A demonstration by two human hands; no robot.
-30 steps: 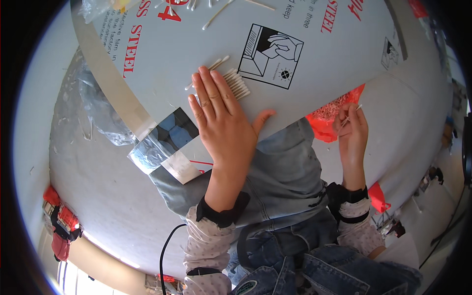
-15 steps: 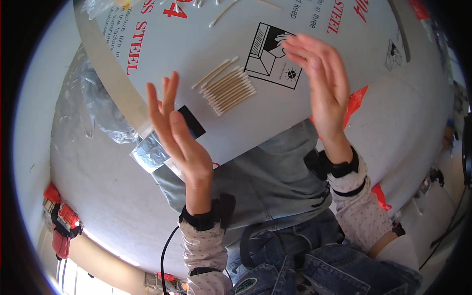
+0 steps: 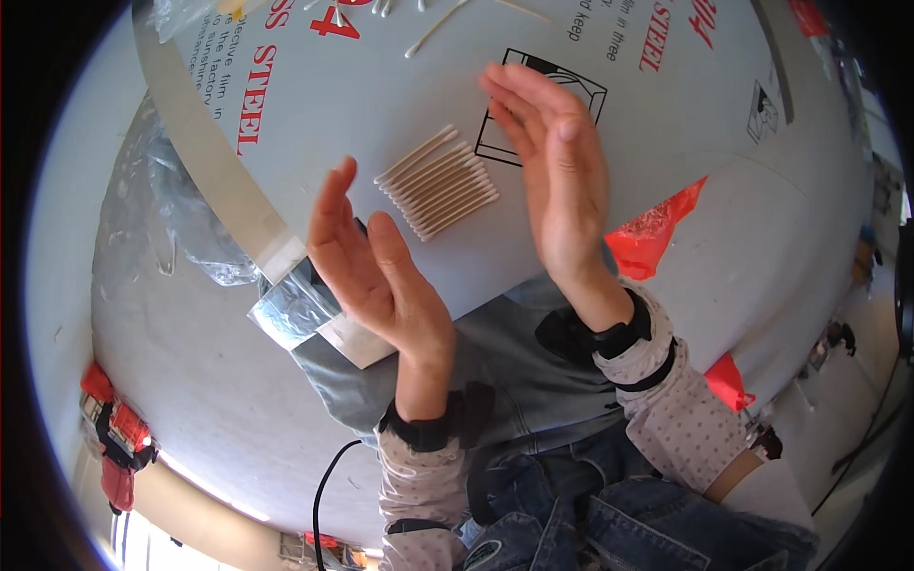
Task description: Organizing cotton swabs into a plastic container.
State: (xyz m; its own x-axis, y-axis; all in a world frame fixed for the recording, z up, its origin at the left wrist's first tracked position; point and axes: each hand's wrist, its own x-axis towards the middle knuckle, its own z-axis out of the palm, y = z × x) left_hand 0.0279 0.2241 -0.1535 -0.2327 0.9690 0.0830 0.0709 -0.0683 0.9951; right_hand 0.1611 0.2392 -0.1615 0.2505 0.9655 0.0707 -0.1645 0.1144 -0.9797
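Note:
A row of cotton swabs (image 3: 441, 195) lies side by side on the grey film-covered table top (image 3: 381, 95), their white tips nearly level. My left hand (image 3: 376, 266) is held just left of and nearer than the row, fingers stretched out and thumb apart. On the other side my right hand (image 3: 562, 176) hovers with its fingers extended and the palm facing the swabs. Neither hand touches the row, and both are empty. One loose cotton swab (image 3: 436, 30) lies farther away, with several more tips at the far edge of the view.
A clear plastic packet (image 3: 295, 303) sits at the table's near left corner, beside a pale card (image 3: 357, 341). Crumpled clear plastic (image 3: 195, 209) lies beyond the left edge. Red plastic (image 3: 657, 233) shows past the near right edge. A black cable (image 3: 319, 490) hangs at lower left.
Both hands have moved inward toward the swabs, the right one leftward and the left one slightly rightward. The two swabs at the row's far side now lie closer to the others.

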